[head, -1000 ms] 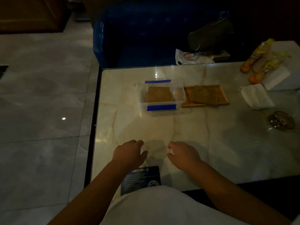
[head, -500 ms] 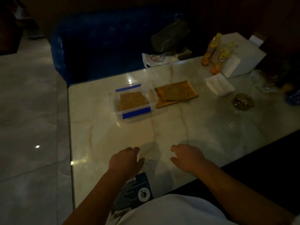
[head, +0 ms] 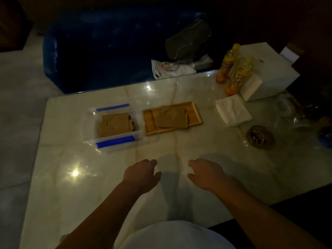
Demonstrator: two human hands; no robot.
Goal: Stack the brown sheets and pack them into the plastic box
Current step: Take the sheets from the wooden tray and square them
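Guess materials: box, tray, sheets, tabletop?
Plastic box: clear plastic, see-through walls, blue strips. Tray: looks like wood or bamboo, matte tan, raised rim. Brown sheets: probably cardboard, flat, dull. Table: glossy marble-look, veined, reflecting lights.

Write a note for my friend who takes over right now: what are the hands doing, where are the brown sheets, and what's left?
Left hand: empty, fingers loosely curled, over the table near the front edge.
Right hand: the same, empty, beside it.
Plastic box: open, on the table's left, with some brown sheets in the box.
Wooden tray: right of the box, with a loose pile of sheets on the tray.
Done: part of the sheets packed.
Left: square up the tray sheets and move them into the box.
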